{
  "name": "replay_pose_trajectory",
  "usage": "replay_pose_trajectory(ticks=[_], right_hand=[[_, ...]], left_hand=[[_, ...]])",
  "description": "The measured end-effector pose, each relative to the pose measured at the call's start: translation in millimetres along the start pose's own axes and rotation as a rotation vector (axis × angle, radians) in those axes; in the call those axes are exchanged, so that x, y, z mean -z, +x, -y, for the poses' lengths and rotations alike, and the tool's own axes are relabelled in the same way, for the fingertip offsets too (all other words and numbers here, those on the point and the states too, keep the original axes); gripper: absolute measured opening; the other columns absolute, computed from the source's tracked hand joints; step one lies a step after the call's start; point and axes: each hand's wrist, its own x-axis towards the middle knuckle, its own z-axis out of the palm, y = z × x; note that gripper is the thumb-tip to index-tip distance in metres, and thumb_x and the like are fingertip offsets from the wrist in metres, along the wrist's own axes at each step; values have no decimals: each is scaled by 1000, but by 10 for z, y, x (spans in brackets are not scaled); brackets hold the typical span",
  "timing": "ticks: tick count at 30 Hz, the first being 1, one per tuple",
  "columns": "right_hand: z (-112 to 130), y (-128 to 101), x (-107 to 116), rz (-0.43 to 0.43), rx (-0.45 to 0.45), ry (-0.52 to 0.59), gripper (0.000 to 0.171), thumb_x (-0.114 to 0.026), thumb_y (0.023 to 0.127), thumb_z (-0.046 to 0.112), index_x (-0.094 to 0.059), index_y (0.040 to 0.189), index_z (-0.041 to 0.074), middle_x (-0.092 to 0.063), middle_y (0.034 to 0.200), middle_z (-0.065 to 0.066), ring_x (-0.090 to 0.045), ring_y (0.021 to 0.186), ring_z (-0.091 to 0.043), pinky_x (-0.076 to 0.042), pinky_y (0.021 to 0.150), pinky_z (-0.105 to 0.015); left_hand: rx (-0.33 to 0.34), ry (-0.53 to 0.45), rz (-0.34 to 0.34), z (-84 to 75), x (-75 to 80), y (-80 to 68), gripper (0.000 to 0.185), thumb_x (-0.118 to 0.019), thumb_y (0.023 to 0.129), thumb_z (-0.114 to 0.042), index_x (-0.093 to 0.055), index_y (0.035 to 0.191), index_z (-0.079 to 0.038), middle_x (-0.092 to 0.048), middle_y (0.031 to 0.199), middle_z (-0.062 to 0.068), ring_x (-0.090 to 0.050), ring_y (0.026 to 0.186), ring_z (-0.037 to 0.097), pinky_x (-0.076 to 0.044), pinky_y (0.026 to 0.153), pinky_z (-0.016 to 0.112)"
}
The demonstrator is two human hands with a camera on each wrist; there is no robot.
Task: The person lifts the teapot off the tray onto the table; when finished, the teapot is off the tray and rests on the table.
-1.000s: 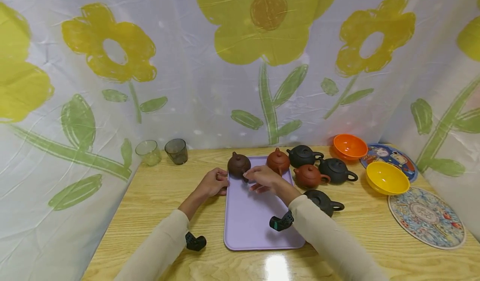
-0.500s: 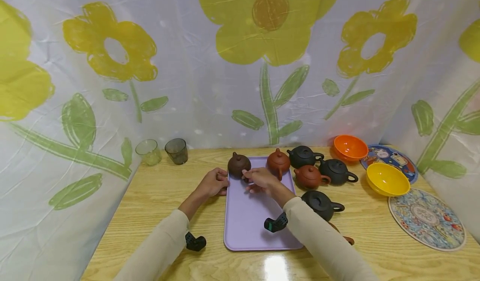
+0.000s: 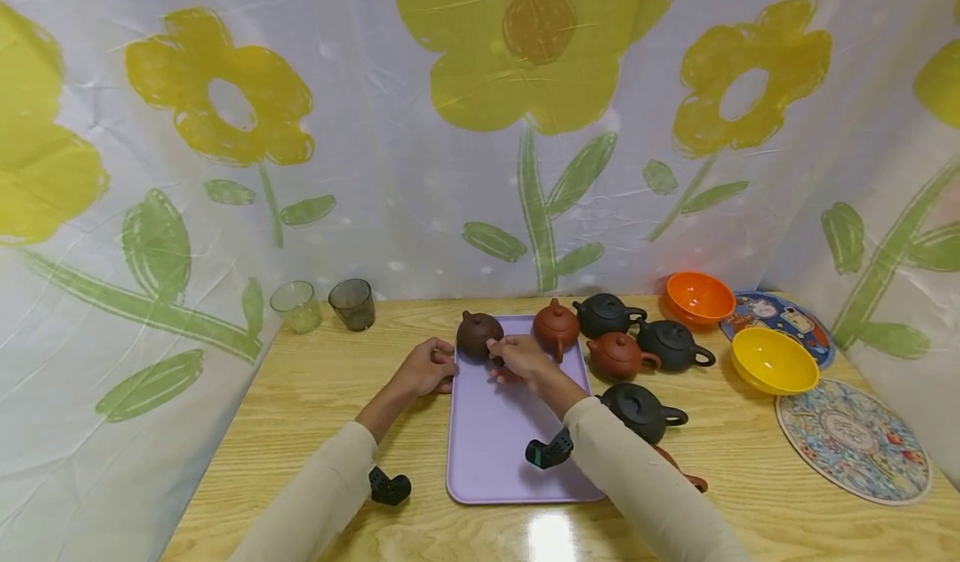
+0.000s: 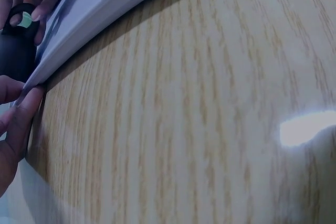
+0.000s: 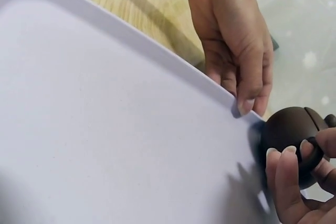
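A dark brown teapot (image 3: 477, 333) sits in the far left corner of the lilac tray (image 3: 510, 454). My right hand (image 3: 522, 357) pinches its looped handle (image 5: 310, 156) between thumb and fingers, which the right wrist view shows up close. With thumb and fingers, my left hand (image 3: 426, 368) grips the tray's left rim beside that teapot. At the tray's far right corner stands a reddish-brown teapot (image 3: 557, 328), its handle towards me.
Right of the tray are black teapots (image 3: 636, 410) and reddish-brown ones (image 3: 618, 357), one partly behind my right sleeve. Farther right lie an orange bowl (image 3: 701, 297), a yellow bowl (image 3: 775, 362) and round mats (image 3: 855, 441). Two glasses (image 3: 352, 303) stand at the back left.
The dark brown teapot has turned and tipped slightly in my right hand's hold. My right forearm has shifted a little left, uncovering part of a reddish-brown teapot. My left hand has stayed put.
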Motion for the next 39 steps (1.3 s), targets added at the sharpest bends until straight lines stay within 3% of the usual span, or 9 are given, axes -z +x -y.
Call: replay_pose_trajectory(ticks=[8, 15, 18, 22, 27, 32, 39], right_hand=[[107, -128, 61, 3, 43, -46, 30, -58, 102, 26, -66, 102, -3, -63, 97, -12, -67, 73, -18, -54, 57, -21], [296, -323, 141, 37, 100, -141, 33, -59, 101, 30, -67, 100, -2, -66, 108, -13, -72, 82, -19, -61, 75, -35], [359, -431, 210, 76, 127, -187, 33, -58, 102, 31, -67, 100, -1, -65, 106, -12, -72, 85, -21, -61, 76, -37], [386, -561, 382, 144, 166, -236, 32, -57, 103, 32, -65, 97, 2, -63, 106, -10, -71, 87, -23, -58, 69, -30], [396, -721, 646, 213, 211, -300, 31, -57, 103, 34, -65, 98, 4, -63, 104, -10, -69, 87, -25, -59, 71, -33], [359, -880, 932, 223, 232, -360, 33, -59, 102, 35, -65, 99, 2, -65, 97, -9, -69, 87, -28, -58, 68, -35], [180, -1094, 1301, 216, 283, -404, 31, -58, 102, 32, -64, 96, 3, -64, 105, -16, -70, 89, -28, -61, 68, -39]], left_hand=[[-3, 2, 9, -6, 13, -13, 34, -63, 93, 1, -54, 126, 3, -62, 108, 17, -65, 89, 21, -63, 68, 33], [-12, 0, 17, -22, 33, -40, 35, -62, 92, 3, -53, 126, 5, -61, 107, 18, -65, 88, 21, -63, 67, 34], [-13, 4, 23, -27, 36, -40, 34, -61, 93, 3, -53, 126, 5, -60, 106, 16, -64, 86, 20, -63, 67, 33], [-7, -5, 22, -31, 26, -31, 33, -62, 92, 3, -53, 124, 4, -59, 106, 15, -63, 85, 19, -63, 67, 33], [-13, -22, 8, -29, 9, -17, 33, -62, 91, 5, -53, 122, 5, -61, 104, 16, -64, 82, 18, -64, 66, 34], [-23, -5, 5, -22, 4, -16, 35, -63, 90, 4, -53, 123, 5, -61, 105, 18, -65, 81, 19, -64, 66, 34], [-29, 4, 9, -20, 4, -23, 35, -63, 91, 4, -54, 124, 6, -61, 106, 19, -65, 80, 19, -64, 66, 33]])
